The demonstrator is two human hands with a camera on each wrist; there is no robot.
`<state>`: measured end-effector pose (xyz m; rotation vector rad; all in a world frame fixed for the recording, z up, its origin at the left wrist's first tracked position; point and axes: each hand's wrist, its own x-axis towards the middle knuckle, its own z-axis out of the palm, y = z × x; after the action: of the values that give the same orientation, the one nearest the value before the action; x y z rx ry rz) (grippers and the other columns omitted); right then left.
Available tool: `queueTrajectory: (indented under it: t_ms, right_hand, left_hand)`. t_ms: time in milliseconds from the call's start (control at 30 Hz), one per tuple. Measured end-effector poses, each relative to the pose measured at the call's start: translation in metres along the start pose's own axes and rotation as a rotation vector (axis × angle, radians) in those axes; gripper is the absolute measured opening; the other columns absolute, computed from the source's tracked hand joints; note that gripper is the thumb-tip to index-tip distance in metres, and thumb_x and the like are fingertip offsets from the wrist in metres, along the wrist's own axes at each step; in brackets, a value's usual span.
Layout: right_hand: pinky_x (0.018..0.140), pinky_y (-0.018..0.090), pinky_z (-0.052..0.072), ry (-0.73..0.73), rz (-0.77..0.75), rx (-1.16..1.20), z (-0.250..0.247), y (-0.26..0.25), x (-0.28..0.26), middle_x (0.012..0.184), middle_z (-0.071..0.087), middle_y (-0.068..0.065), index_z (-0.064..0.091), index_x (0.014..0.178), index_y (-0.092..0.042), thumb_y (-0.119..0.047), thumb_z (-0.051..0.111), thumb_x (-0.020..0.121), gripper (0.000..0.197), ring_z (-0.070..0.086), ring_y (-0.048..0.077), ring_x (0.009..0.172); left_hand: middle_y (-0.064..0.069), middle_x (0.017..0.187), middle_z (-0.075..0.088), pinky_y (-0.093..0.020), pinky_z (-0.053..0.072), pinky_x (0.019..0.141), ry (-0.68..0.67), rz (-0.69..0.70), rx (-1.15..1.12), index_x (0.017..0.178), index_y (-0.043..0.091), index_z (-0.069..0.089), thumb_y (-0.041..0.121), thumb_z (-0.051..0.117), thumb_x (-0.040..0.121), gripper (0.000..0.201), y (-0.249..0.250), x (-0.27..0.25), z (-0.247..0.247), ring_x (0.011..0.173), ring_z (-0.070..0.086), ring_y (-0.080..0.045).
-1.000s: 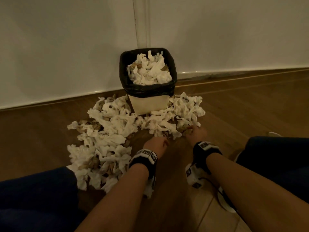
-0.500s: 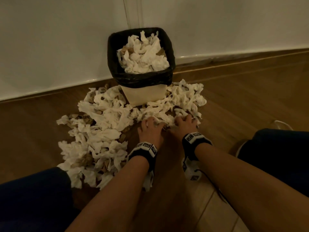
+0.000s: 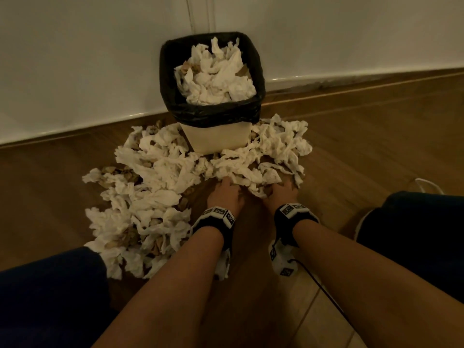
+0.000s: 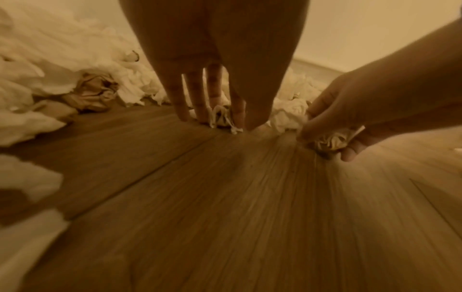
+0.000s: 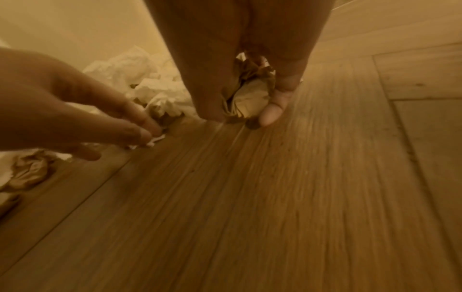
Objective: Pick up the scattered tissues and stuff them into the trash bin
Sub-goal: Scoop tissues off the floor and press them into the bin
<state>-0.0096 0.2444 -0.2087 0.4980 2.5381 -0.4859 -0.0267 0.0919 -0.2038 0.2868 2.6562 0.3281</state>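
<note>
The right hand (image 3: 282,193) had its grip clamped on a crumpled brownish tissue (image 5: 250,94) against the floor (image 3: 376,159), its fingertips buried under the white tissues (image 3: 263,156) just beyond. The left hand (image 3: 227,194), beside it, pinched a small tissue scrap (image 4: 222,118); its fingertips were likewise hidden from above. Past both grips stood the trash bin (image 3: 216,136), heaped full.

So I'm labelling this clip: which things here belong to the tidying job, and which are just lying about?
Job:
- tissues scattered on the floor
- trash bin, already heaped
- left hand, fingers in tissues
- right hand, gripping a wad

Lying about:
- white cord
- black cable
- wall
</note>
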Motion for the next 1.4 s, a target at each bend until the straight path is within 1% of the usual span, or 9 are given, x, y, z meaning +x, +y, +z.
queueTrajectory:
  t_ms: [267, 500, 800, 1067, 1167, 1267, 1333, 1367, 1400]
  right_hand:
    - [0.110, 0.044, 0.028, -0.027, 0.056, 0.009, -0.001, 0.005, -0.005, 0.135, 0.037, 0.015, 0.055, 0.115, -0.013, -0.038, 0.055, 0.087, 0.037, 0.031, 0.037, 0.127]
    - [0.101, 0.040, 0.037, -0.003, 0.070, 0.121, 0.000, 0.003, -0.009, 0.128, 0.043, 0.014, 0.048, 0.123, -0.010, -0.028, 0.057, 0.087, 0.042, 0.043, 0.034, 0.119]
    - [0.092, 0.043, 0.049, 0.040, 0.108, 0.334, -0.006, 0.009, -0.012, 0.125, 0.048, 0.016, 0.046, 0.121, -0.010, -0.023, 0.064, 0.083, 0.044, 0.054, 0.033, 0.110]
    - [0.078, 0.038, 0.049, 0.151, 0.103, 0.481, -0.006, 0.013, -0.016, 0.115, 0.054, 0.016, 0.045, 0.113, -0.008, -0.019, 0.071, 0.077, 0.045, 0.057, 0.031, 0.100]
    - [0.073, 0.035, 0.047, 0.149, 0.087, 0.467, -0.009, 0.015, -0.016, 0.110, 0.055, 0.014, 0.046, 0.106, -0.010, -0.022, 0.069, 0.079, 0.038, 0.058, 0.029, 0.095]
    - [0.067, 0.032, 0.045, 0.147, 0.083, 0.458, -0.013, 0.016, -0.016, 0.096, 0.057, 0.008, 0.047, 0.093, -0.016, -0.025, 0.066, 0.080, 0.026, 0.055, 0.023, 0.083]
    - [0.069, 0.033, 0.046, 0.149, 0.093, 0.491, -0.016, 0.015, -0.016, 0.085, 0.055, 0.002, 0.047, 0.089, -0.018, -0.030, 0.065, 0.081, 0.023, 0.056, 0.022, 0.083]
    - [0.071, 0.034, 0.049, 0.134, 0.107, 0.533, -0.018, 0.013, -0.016, 0.083, 0.054, 0.000, 0.048, 0.090, -0.019, -0.033, 0.065, 0.081, 0.024, 0.057, 0.022, 0.084]
    - [0.072, 0.036, 0.052, 0.099, 0.126, 0.602, -0.022, 0.010, -0.017, 0.083, 0.054, -0.001, 0.049, 0.093, -0.019, -0.035, 0.065, 0.081, 0.025, 0.058, 0.021, 0.082]
  left_hand:
    - [-0.011, 0.100, 0.060, -0.035, 0.049, 0.072, -0.047, -0.151, -0.079, 0.090, 0.007, 0.059, 0.032, 0.064, 0.084, 0.027, -0.017, -0.004, -0.003, 0.090, 0.060, -0.027]
    - [-0.011, 0.122, 0.040, -0.032, 0.044, 0.076, 0.120, -0.233, -0.493, 0.114, 0.016, 0.046, 0.011, 0.069, 0.078, 0.042, -0.025, -0.016, 0.014, 0.092, 0.054, -0.029]
    - [-0.013, 0.126, 0.056, -0.034, 0.046, 0.089, 0.241, -0.391, -0.951, 0.130, 0.015, 0.037, 0.023, 0.071, 0.082, 0.059, -0.022, -0.019, -0.002, 0.113, 0.056, -0.028]
    - [-0.012, 0.134, 0.049, -0.041, 0.048, 0.094, -0.070, -0.347, -1.125, 0.134, 0.005, 0.046, 0.021, 0.043, 0.099, 0.039, -0.022, -0.020, -0.028, 0.117, 0.051, -0.031]
    - [-0.008, 0.093, 0.054, -0.027, 0.039, 0.060, -0.043, -0.400, -1.270, 0.094, 0.004, 0.055, 0.014, 0.035, 0.100, 0.023, -0.018, -0.021, -0.041, 0.077, 0.050, -0.020]
    - [-0.004, 0.074, 0.047, -0.027, 0.033, 0.057, 0.045, -0.454, -1.423, 0.072, 0.014, 0.047, 0.016, 0.035, 0.098, 0.029, -0.020, -0.021, -0.050, 0.064, 0.043, -0.014]
    - [-0.009, 0.089, 0.058, -0.032, 0.043, 0.065, 0.072, -0.438, -1.567, 0.092, 0.013, 0.057, 0.032, 0.036, 0.099, 0.029, -0.018, -0.025, -0.059, 0.073, 0.052, -0.016]
    - [-0.014, 0.105, 0.061, -0.038, 0.048, 0.073, 0.087, -0.437, -1.579, 0.114, 0.013, 0.056, 0.043, 0.038, 0.097, 0.039, -0.019, -0.026, -0.061, 0.094, 0.058, -0.021]
    - [-0.019, 0.118, 0.059, -0.044, 0.049, 0.079, 0.086, -0.441, -1.505, 0.129, 0.014, 0.049, 0.052, 0.041, 0.093, 0.052, -0.021, -0.026, -0.063, 0.085, 0.058, -0.030]
